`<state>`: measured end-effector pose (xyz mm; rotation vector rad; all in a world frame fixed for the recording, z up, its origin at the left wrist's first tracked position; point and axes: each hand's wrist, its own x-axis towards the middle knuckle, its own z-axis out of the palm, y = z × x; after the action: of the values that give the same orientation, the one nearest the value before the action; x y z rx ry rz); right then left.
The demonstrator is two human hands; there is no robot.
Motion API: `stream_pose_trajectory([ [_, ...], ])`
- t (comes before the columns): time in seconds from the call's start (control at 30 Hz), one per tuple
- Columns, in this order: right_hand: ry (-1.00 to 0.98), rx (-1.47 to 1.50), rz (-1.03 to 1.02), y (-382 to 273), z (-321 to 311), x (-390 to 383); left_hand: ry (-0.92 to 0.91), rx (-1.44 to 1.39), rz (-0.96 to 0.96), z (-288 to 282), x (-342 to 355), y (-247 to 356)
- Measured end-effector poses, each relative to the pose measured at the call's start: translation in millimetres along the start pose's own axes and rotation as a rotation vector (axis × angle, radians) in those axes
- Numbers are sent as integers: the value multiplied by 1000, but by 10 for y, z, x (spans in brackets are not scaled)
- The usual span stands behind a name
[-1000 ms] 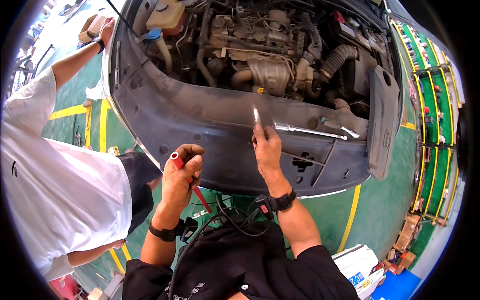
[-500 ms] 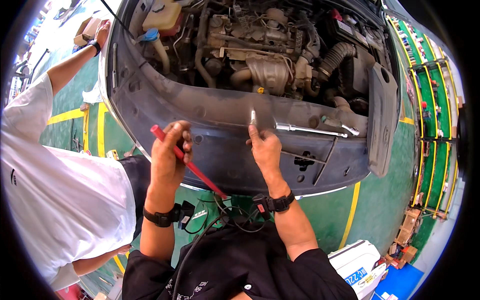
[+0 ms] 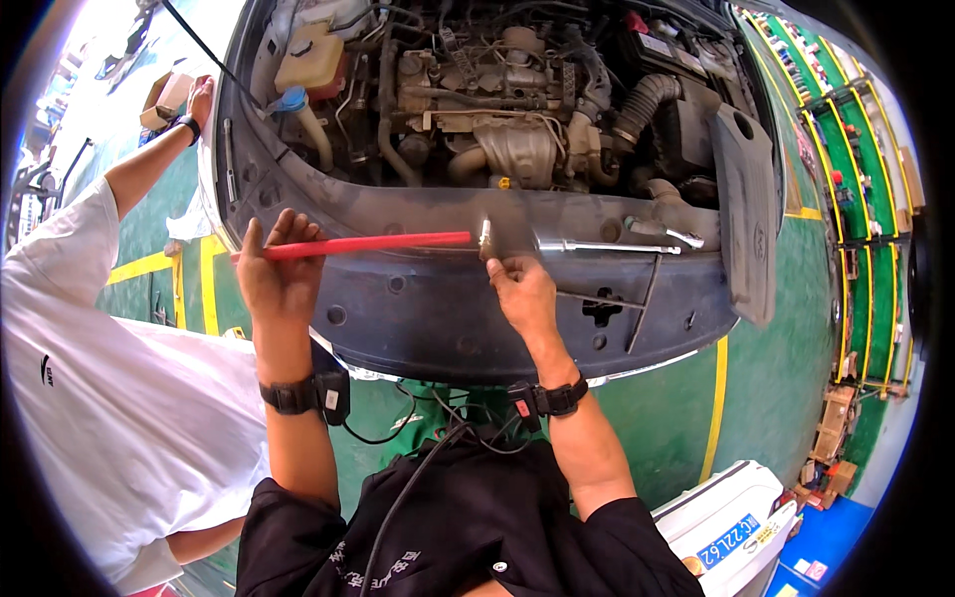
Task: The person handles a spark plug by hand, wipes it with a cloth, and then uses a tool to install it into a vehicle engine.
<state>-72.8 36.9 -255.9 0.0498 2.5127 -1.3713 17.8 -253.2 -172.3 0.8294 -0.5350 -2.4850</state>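
My left hand (image 3: 282, 279), palm upward, holds a long red tube (image 3: 388, 241) lying nearly level across the fingers, its right end close to a small silver spark plug (image 3: 485, 232). My right hand (image 3: 520, 296) pinches that plug upright between thumb and fingertips. Both are over the dark front panel (image 3: 438, 318) of a car's engine bay. A silver extension bar (image 3: 607, 246) and a ratchet (image 3: 676, 235) rest on the panel right of my hands, beside a thin T-shaped tool (image 3: 647, 303).
The engine (image 3: 477, 109) fills the upper middle; a loose plastic cover (image 3: 744, 239) leans at its right. A co-worker in a white shirt (image 3: 119, 398) stands at left, hand (image 3: 199, 99) on the car edge. Shelves (image 3: 860, 239) and a white vehicle part (image 3: 716, 507) are at right.
My left hand has moved up and left and turned palm upward, swinging the red tube from a downward slant to level. My right hand has shifted slightly left, still holding the plug.
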Motion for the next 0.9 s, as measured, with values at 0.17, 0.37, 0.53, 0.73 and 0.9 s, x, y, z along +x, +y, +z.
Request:
stream_pose_trajectory([
  [0.17, -27, 61, -29, 115, -215, -140, 95, -137, -150, -343, 471, -62],
  [0.37, 48, 169, 6, 299, -639, -414, 167, 33, -123, -266, 713, -127],
  [0.53, 99, 258, 29, 333, -839, -634, 158, 528, -35, -419, 1157, -124],
  [0.73, 134, 402, 117, 398, -989, -696, 225, 1182, 146, -469, 1091, -190],
  [0.9, 92, 410, 143, 537, -1068, -601, 284, 1530, 242, -506, 1045, -235],
])
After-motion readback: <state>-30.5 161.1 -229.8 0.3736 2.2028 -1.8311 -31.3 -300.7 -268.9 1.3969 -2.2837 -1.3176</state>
